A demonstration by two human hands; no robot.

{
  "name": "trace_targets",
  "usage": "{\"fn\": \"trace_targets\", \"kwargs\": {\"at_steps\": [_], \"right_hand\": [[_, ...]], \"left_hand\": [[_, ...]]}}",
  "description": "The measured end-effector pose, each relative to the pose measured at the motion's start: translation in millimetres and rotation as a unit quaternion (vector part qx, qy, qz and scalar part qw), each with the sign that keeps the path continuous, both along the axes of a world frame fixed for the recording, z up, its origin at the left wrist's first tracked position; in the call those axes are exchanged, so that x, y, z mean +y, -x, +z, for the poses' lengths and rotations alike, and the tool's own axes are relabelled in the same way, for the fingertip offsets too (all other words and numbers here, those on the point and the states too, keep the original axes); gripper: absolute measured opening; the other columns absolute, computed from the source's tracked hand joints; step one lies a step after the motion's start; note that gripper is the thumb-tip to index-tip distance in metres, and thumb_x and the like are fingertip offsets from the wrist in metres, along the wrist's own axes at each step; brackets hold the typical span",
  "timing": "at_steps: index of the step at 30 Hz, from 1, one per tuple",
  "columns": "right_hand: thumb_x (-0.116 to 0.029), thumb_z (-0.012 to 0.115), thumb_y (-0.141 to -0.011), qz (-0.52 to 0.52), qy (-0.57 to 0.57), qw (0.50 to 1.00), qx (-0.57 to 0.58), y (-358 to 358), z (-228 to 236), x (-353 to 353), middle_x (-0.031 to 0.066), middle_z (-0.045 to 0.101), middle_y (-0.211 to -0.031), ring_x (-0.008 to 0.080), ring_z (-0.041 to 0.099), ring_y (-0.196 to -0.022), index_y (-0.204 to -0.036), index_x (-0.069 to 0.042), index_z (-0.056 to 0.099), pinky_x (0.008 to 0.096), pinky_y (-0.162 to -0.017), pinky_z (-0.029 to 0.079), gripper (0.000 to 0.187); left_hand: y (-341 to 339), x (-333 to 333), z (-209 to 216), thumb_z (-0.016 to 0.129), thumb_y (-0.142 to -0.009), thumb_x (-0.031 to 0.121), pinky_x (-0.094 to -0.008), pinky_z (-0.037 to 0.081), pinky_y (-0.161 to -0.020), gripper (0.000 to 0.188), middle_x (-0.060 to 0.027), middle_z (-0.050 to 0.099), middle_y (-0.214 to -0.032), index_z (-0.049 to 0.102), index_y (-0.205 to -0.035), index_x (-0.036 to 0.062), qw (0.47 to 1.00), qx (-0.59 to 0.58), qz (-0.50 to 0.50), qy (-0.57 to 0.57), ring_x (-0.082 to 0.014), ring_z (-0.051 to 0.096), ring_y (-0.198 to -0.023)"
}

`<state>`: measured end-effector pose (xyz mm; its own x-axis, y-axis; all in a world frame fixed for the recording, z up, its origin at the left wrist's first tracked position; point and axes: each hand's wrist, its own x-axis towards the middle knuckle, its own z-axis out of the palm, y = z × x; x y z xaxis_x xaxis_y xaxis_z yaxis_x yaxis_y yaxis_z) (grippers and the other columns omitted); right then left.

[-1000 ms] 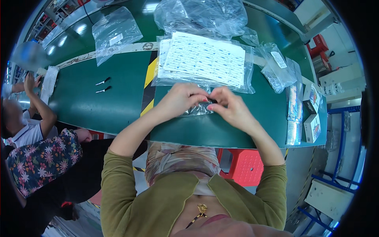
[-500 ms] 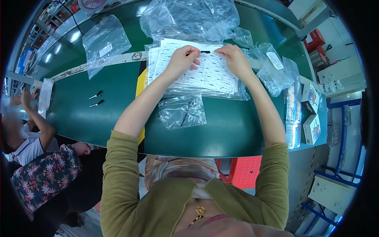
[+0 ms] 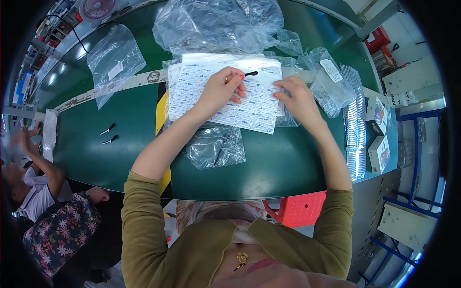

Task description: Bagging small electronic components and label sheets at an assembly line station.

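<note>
My left hand (image 3: 224, 91) is closed in a pinch, holding a small black piece with a rounded end (image 3: 251, 73) above a stack of white sheets with rows of small blue-printed labels (image 3: 225, 113). At the right edge of the top sheet, my right hand (image 3: 300, 101) has thumb and forefinger apart, the tips at the paper. I see nothing held in it. In front of the stack lies a clear plastic bag (image 3: 216, 148) with a thin dark item inside. Two small black-and-silver pieces (image 3: 109, 134) rest on the green table to the left.
Crumpled clear plastic (image 3: 218, 26) covers the back of the green table (image 3: 249, 177). A flat clear bag (image 3: 116, 62) lies at back left. To the right are a labelled bag (image 3: 331, 91), a silvery stack (image 3: 354, 129) and small boxes (image 3: 379, 153). Another person sits at far left.
The top sheet has turned and shifted nearer. My right hand has come away from the black piece and down to the sheet's right edge; the left hand keeps the piece.
</note>
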<state>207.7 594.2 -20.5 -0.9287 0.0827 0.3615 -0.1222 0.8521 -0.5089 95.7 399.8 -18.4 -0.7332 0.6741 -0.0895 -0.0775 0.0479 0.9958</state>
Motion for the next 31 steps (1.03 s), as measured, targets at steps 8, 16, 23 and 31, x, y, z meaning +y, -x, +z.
{"fn": "trace_targets", "kwargs": {"at_steps": [8,16,23,31], "right_hand": [[-0.013,0.065,-0.069,-0.041,-0.097,0.993,0.051,-5,-21,-2,0.0077,0.057,-0.08,0.0248,0.053,-0.081,-0.088,-0.003,0.065,0.0342,-0.07,0.041,0.021],[-0.009,0.065,-0.069,-0.074,0.055,0.995,-0.025,-2,-11,1,0.0114,0.058,-0.078,0.0237,0.057,-0.073,-0.083,0.001,0.062,0.0327,-0.067,0.045,0.017],[-0.013,0.067,-0.067,-0.098,0.042,0.991,-0.083,0,-8,-1,0.011,0.061,-0.077,0.0231,0.058,-0.072,-0.081,0.0,0.062,0.0329,-0.065,0.045,0.02],[-0.017,0.068,-0.067,-0.112,0.086,0.981,-0.133,3,-6,3,0.012,0.063,-0.079,0.0257,0.06,-0.074,-0.08,-0.002,0.062,0.0341,-0.066,0.045,0.021]], "left_hand": [[1,2,-14,0.044,-0.089,0.007,-0.0233,0.053,-0.063,0.018,-0.009,0.057,-0.08,0.051,-0.102,-0.003,0.999,-0.033,0.006,-0.011,-0.0148,0.06,-0.071],[1,2,-15,0.044,-0.089,0.006,-0.0236,0.053,-0.069,0.022,-0.0103,0.058,-0.084,0.051,-0.107,-0.0048,0.999,-0.03,0.006,-0.02,-0.0155,0.061,-0.075],[1,2,-16,0.043,-0.089,0.005,-0.0235,0.053,-0.07,0.022,-0.0105,0.058,-0.085,0.051,-0.107,-0.0051,0.999,-0.026,0.004,-0.02,-0.0156,0.061,-0.077],[2,1,-16,0.044,-0.089,0.005,-0.0235,0.053,-0.07,0.022,-0.0107,0.058,-0.086,0.051,-0.108,-0.0039,0.999,-0.031,0.0,-0.015,-0.0156,0.061,-0.078]]}}
